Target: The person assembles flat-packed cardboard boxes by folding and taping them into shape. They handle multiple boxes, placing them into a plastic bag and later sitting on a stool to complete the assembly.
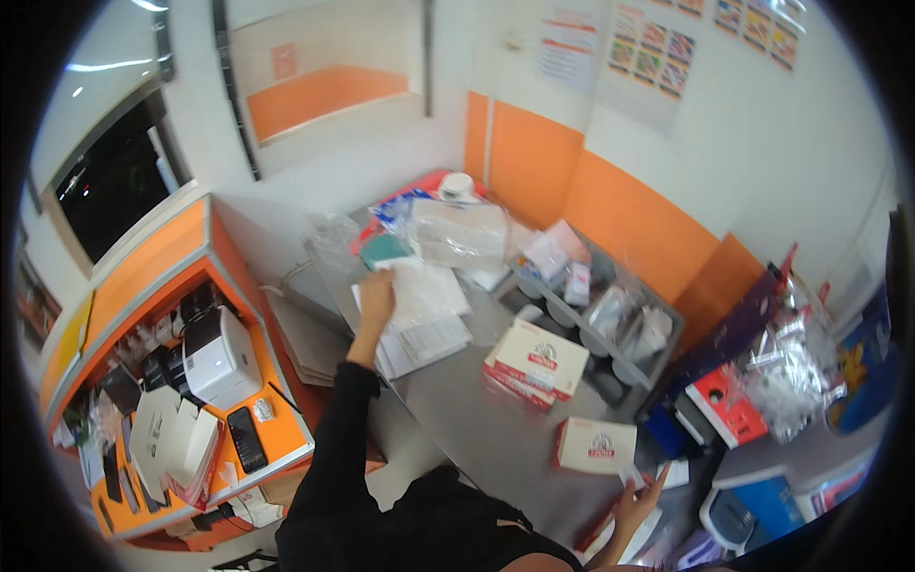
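Note:
My left hand [376,300] reaches far over the steel table, its fingers curled at the left edge of a white sheet [426,294] on a pile of papers and clear plastic. The fingertips are partly hidden. Below that pile lie more white papers [431,341]. At the lower right, my right hand [637,507] pinches a small white slip [629,476], with one finger stretched out. Just beyond it is a cream carton [597,445] with a red lower edge. Another box in part shows below the right hand. Two stacked cartons [539,360] sit near the table's middle.
A grey divided organizer [610,329] holds packets along the wall. Clear plastic bags [462,234] cover the table's far end. To the right stand a red-and-black box [726,405] and blue bins [762,510]. An orange counter [276,458] at left carries a phone [246,440] and white printer [221,360].

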A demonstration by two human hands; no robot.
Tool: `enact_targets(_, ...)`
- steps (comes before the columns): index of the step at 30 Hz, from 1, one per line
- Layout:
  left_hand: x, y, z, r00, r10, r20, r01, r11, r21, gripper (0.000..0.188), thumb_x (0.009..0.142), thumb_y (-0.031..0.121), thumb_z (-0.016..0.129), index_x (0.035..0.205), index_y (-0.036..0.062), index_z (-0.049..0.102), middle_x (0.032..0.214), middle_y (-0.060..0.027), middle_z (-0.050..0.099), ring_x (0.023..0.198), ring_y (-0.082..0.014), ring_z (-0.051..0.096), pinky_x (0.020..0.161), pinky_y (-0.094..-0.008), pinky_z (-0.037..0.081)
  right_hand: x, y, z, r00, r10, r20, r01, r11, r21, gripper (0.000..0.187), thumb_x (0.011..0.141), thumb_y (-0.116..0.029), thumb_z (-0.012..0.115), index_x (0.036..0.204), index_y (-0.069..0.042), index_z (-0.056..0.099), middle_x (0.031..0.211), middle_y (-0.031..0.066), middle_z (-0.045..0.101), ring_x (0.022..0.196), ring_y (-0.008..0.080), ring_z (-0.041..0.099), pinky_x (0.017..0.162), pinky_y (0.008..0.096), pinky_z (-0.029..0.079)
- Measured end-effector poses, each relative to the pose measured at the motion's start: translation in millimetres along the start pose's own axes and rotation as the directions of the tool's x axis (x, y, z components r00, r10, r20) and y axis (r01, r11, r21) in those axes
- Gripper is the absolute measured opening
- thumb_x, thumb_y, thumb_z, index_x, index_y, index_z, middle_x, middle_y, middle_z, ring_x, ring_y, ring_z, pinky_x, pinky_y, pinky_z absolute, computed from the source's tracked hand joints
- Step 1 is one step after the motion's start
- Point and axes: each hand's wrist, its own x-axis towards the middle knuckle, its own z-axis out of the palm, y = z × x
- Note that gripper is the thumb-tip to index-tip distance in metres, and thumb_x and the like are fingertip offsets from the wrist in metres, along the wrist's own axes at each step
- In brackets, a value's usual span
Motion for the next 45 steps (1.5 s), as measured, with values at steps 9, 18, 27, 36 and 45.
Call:
enact_targets(9,-106.8,234.1,-33.5,0.911,0.369,0.185,-0.105,0.641,-0.76,0.035,0.082,0.01,0.06,0.116,0.0022,0.053,0.118,-0.0192,0.053,0.114,-0.0359,0.047,0.098,-0.0451,0.036,-29.3,38.5,4.4,0.976,0.167,0.142,-0.197,0.952,0.234,0.061,0.084,0.005,0.059,0.14,-0.006,0.034,0.094,0.0016,0.059,0.075,0.0055,0.052,0.068,0.017,0.042)
enact_targets(18,-240.1,394.2,22.0,0.66,0.712,0.241,-0.224,0.493,-0.841,0.064,0.068,0.012,0.071,0.126,0.0036,0.044,0.117,-0.0148,0.051,0.11,-0.0319,0.051,0.094,-0.041,0.042,-17.1,53.7,38.5,0.98,0.128,0.15,-0.17,0.933,0.317,0.059,0.082,0.004,0.062,0.136,-0.005,0.04,0.09,0.001,0.064,0.07,0.0031,0.051,0.063,0.0166,0.04)
enact_targets(27,-245.6,379.1,36.0,0.672,0.741,-0.008,-0.37,0.325,-0.87,0.049,0.068,0.004,0.065,0.114,0.0091,0.05,0.117,-0.0156,0.048,0.106,-0.0334,0.053,0.088,-0.0415,0.047,-0.9,63.0,57.5,0.982,0.018,0.188,-0.061,0.973,0.224,0.056,0.081,0.001,0.065,0.133,-0.006,0.046,0.086,-0.001,0.066,0.063,0.0033,0.044,0.061,0.0184,0.039)
enact_targets(36,-237.2,379.4,32.0,0.625,0.78,-0.032,-0.413,0.295,-0.862,0.034,0.069,0.005,0.065,0.102,0.01,0.057,0.113,-0.015,0.048,0.1,-0.0322,0.055,0.081,-0.0402,0.049,12.5,55.7,43.3,0.95,0.019,0.313,-0.058,0.992,0.114,0.061,0.08,0.0,0.065,0.135,-0.014,0.046,0.088,0.0011,0.069,0.06,0.0056,0.045,0.058,0.0195,0.039)
enact_targets(45,-235.8,378.9,30.2,0.601,0.8,-0.003,-0.401,0.298,-0.866,0.036,0.069,0.006,0.065,0.104,0.0098,0.059,0.113,-0.0157,0.049,0.103,-0.0331,0.055,0.085,-0.0408,0.048,23.1,68.5,41.6,0.914,0.056,0.401,-0.209,0.913,0.349,0.059,0.081,0.004,0.063,0.136,-0.008,0.044,0.088,-0.0016,0.067,0.066,0.001,0.047,0.059,0.0165,0.039)
